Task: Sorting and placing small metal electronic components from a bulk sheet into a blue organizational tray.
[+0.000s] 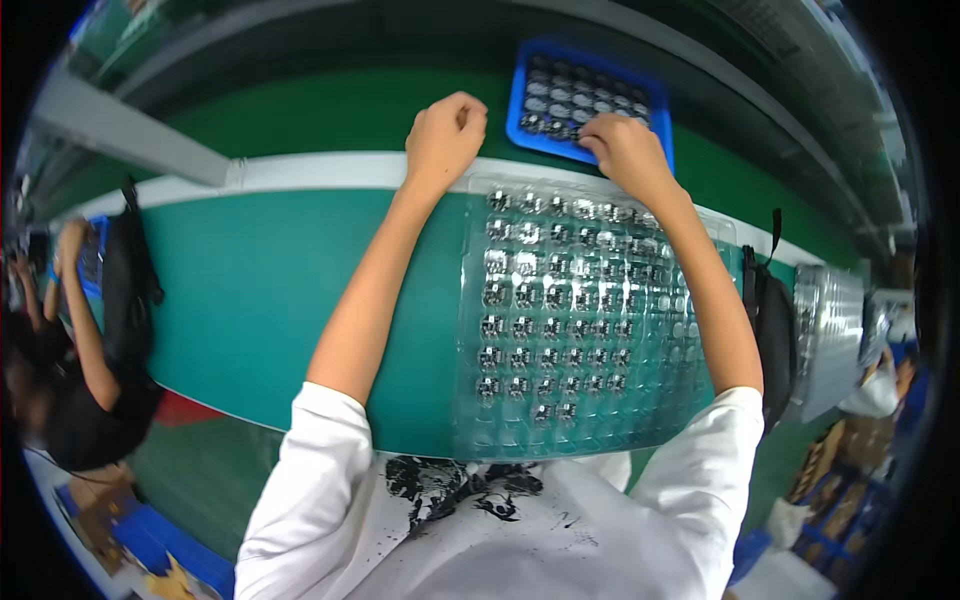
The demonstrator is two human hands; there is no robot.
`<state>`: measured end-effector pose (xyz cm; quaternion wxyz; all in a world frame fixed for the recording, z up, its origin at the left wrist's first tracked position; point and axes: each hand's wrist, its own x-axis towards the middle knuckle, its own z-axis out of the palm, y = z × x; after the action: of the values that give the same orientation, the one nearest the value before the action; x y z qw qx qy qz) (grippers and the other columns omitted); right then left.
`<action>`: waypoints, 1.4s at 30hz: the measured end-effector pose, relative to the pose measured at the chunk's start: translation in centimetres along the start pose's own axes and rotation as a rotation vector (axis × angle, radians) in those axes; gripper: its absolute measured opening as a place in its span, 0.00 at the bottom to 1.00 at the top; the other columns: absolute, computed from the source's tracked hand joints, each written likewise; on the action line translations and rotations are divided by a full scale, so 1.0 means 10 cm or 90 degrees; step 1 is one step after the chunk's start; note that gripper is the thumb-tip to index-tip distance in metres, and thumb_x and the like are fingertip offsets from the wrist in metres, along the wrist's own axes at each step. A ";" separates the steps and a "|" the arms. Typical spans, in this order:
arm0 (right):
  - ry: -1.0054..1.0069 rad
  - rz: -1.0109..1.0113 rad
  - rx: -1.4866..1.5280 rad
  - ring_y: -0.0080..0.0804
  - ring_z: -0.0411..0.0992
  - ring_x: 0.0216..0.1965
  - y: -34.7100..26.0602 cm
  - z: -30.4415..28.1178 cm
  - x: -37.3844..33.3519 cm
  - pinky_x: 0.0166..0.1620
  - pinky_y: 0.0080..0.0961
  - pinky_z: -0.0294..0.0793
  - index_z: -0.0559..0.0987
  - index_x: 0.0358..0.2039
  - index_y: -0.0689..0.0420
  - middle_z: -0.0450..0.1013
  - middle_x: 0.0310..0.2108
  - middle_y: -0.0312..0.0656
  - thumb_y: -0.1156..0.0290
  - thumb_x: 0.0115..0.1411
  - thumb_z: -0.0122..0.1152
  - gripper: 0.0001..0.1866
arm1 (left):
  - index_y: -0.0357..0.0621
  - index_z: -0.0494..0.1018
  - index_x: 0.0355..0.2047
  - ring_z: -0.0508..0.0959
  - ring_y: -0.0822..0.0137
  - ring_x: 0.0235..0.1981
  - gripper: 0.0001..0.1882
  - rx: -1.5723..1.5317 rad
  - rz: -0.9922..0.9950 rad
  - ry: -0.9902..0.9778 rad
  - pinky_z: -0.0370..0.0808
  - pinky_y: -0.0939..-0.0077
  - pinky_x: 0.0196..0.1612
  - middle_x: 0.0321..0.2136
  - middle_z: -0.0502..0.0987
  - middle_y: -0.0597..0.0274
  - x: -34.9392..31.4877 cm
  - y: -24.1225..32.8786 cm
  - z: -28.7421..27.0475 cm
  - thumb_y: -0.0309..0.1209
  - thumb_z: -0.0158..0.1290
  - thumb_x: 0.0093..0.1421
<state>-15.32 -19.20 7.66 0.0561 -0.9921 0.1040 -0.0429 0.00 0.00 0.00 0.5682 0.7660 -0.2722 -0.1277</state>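
Blue walls of the tray (556, 147) are enclosing the small parts (557, 110); my right hand (630, 152) is hanging over them, apparently picking. Well apart, my left hand (446, 138) is hanging curled; whether either is pinching anything, I cannot tell. Lifting is probably calling for a light pinch.

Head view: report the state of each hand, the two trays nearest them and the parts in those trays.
Left hand: fingers curled; any contents hidden.
Right hand: bent over blue tray, fingertips at its parts; grip unclear.
Blue tray: open-topped, holding rows of parts.
Clear tray: open-topped, partly filled.
Clear tray's parts: seated in rows.
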 end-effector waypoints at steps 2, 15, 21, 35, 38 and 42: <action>-0.004 0.030 0.101 0.45 0.78 0.34 -0.18 -0.03 0.08 0.39 0.35 0.75 0.79 0.46 0.59 0.78 0.29 0.46 0.69 0.57 0.64 0.16 | 0.41 0.79 0.35 0.82 0.67 0.24 0.11 -0.031 0.025 -0.003 0.76 0.71 0.32 0.22 0.81 0.59 0.11 -0.22 -0.11 0.33 0.51 0.60; 0.182 0.333 0.330 0.38 0.78 0.32 0.68 0.40 0.06 0.37 0.32 0.75 0.80 0.40 0.69 0.78 0.28 0.50 0.64 0.57 0.66 0.19 | 0.32 0.74 0.36 0.68 0.73 0.14 0.16 0.036 -0.131 -0.166 0.63 0.78 0.16 0.21 0.72 0.63 0.76 0.27 -0.23 0.36 0.49 0.68; 0.198 0.254 0.455 0.22 0.72 0.26 0.49 -0.03 -0.52 0.31 0.22 0.71 0.78 0.41 0.69 0.75 0.24 0.38 0.70 0.58 0.64 0.15 | 0.34 0.73 0.38 0.69 0.73 0.16 0.14 -0.112 -0.119 -0.204 0.68 0.81 0.19 0.21 0.72 0.64 0.28 0.66 -0.50 0.35 0.51 0.67; 0.125 0.364 0.557 0.14 0.65 0.23 -0.21 -0.15 -1.76 0.25 0.15 0.63 0.74 0.48 0.69 0.69 0.24 0.33 0.78 0.59 0.62 0.17 | 0.31 0.72 0.35 0.75 0.72 0.16 0.12 -0.014 -0.241 -0.292 0.73 0.77 0.17 0.20 0.76 0.60 -0.96 0.91 -0.68 0.31 0.56 0.65; 0.305 0.244 0.238 0.24 0.69 0.25 -0.31 -0.19 -1.79 0.27 0.21 0.68 0.77 0.45 0.65 0.71 0.27 0.38 0.80 0.57 0.63 0.15 | 0.33 0.75 0.30 0.76 0.65 0.18 0.07 0.343 0.067 -0.145 0.73 0.66 0.27 0.22 0.76 0.54 -1.03 1.02 -0.67 0.26 0.58 0.58; 0.263 0.022 0.250 0.39 0.75 0.30 -0.63 -0.38 -1.71 0.32 0.29 0.73 0.81 0.34 0.62 0.73 0.31 0.44 0.84 0.51 0.65 0.09 | 0.37 0.77 0.31 0.76 0.58 0.28 0.05 0.292 0.341 -0.288 0.74 0.65 0.31 0.26 0.76 0.56 -1.20 1.20 -0.58 0.25 0.59 0.55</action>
<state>-31.05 -9.82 10.91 0.2258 -0.9304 0.1201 -0.2625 -10.12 8.91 11.82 0.3223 0.7275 -0.6008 -0.0766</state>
